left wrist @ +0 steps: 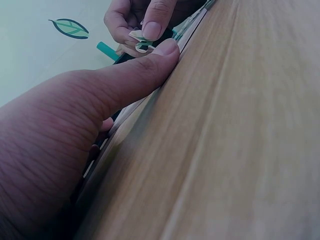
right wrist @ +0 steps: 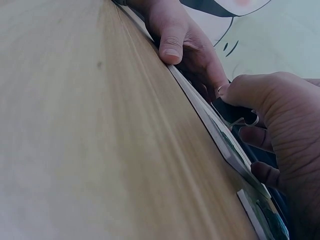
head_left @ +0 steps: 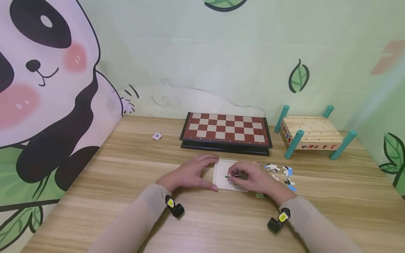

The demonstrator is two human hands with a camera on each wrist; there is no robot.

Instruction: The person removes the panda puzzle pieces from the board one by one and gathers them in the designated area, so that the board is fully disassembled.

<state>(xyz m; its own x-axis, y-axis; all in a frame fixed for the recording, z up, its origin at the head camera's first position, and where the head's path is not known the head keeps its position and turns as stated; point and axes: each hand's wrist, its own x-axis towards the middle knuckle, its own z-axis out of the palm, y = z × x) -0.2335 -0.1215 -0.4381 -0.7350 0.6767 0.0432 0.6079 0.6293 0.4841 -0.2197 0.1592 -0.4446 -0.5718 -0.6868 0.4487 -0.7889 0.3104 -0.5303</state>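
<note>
A shallow white puzzle tray [head_left: 222, 181] lies flat on the wooden table. At its left side my left hand [head_left: 190, 173] spans the edge, the thumb at the near corner and the fingers at the far one. In the left wrist view that thumb [left wrist: 145, 70] lies straight along the tray's edge. Over the tray, my right hand [head_left: 251, 175] pinches a small jigsaw piece [right wrist: 235, 112] between thumb and fingers. Several other jigsaw pieces [head_left: 287, 171], blue, white and black, lie to the right of the tray; the right hand hides part of them.
Behind the tray lies a red-and-white chessboard case [head_left: 226, 128]. A wooden peg board [head_left: 311, 130] with green posts stands at the back right. One poker chip [head_left: 157, 136] sits at the back left. Panda-printed cloth walls [head_left: 190, 70] border the table.
</note>
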